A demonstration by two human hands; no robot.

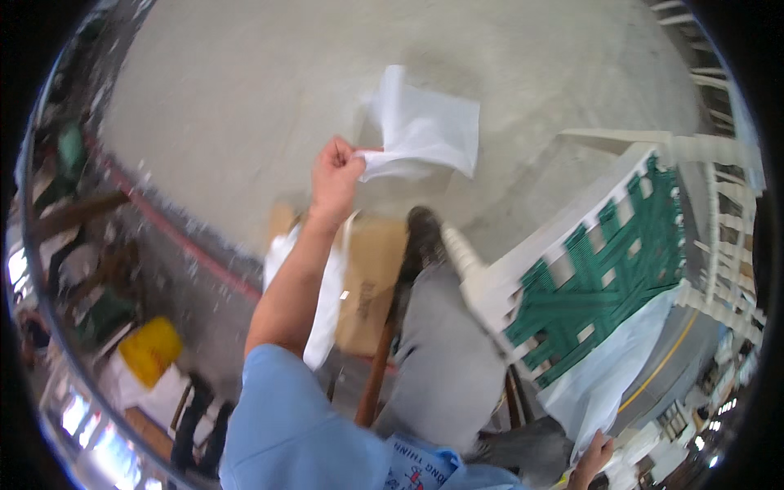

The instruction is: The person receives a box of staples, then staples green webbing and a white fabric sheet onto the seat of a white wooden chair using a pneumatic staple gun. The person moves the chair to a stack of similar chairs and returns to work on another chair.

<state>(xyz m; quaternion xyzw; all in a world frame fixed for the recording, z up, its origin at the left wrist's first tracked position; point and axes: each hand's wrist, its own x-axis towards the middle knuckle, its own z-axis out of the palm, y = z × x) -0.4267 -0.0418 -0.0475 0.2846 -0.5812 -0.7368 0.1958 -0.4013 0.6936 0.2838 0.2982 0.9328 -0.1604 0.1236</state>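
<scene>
Left hand [335,175] raised at arm's length, fingers pinched shut on one corner of a thin white plastic bag [425,131] — the bag fans out to the right of the grip and slightly above it, hanging in air over the grey concrete floor [245,98]. The bag's far edges blur into the floor; whether it is one sheet or a folded one cannot be told.

Right hand [594,456] low at the frame's rim, well apart from the left grip. Only the top of the hand shows. It touches the lower edge of a clear plastic sheet [604,367]; whether the fingers are closed on it cannot be told.

That sheet drapes off a white-framed chair [523,269] with a green woven panel [612,269], tilted, to the right of and below the raised grip.

Directly below the left grip: a brown cardboard box [376,278], flat face up, a dark printed mark on it too blurred to read. More white plastic [327,302] hangs behind the forearm, partly hidden by it.

Far down-left of the grip, a yellow container [151,349] — shape unclear, squeezed by the lens rim. Light blue sleeve [286,425] cuts off the lower view.
</scene>
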